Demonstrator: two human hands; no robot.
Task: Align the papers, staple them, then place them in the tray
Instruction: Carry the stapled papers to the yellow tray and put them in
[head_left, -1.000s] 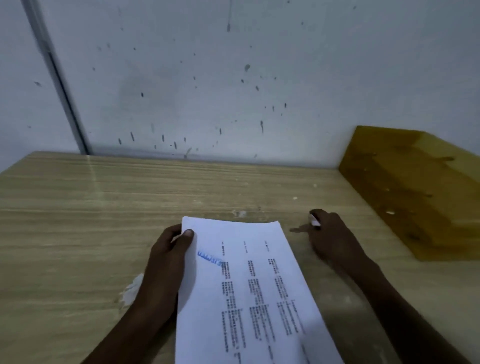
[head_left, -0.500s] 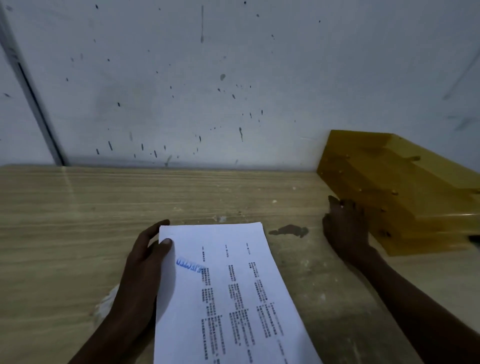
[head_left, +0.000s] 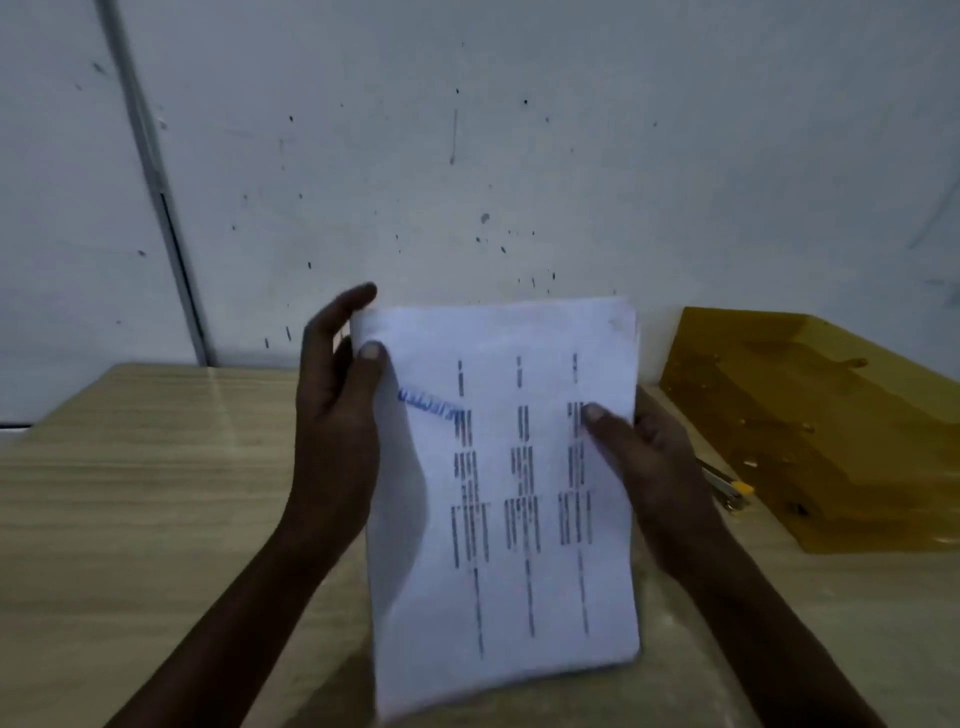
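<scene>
A stack of white printed papers (head_left: 519, 571) with a blue stamp near its top left is held upright above the wooden table (head_left: 130, 493). My left hand (head_left: 337, 431) grips the stack's left edge, thumb on the front. My right hand (head_left: 654, 467) holds the right edge, thumb pressed on the print. A yellow tray (head_left: 810, 426) sits at the right against the wall. A stapler (head_left: 727, 486) with a yellow end lies just left of the tray, partly hidden behind my right hand.
A grey speckled wall (head_left: 467, 156) rises directly behind the table. A dark vertical strip (head_left: 161, 208) runs down the wall at the left. The table's left corner (head_left: 62, 410) shows at the far left.
The papers went from lying flat on the table under my left hand to being lifted upright. My right hand came back from the tray and took hold of the stack's right edge.
</scene>
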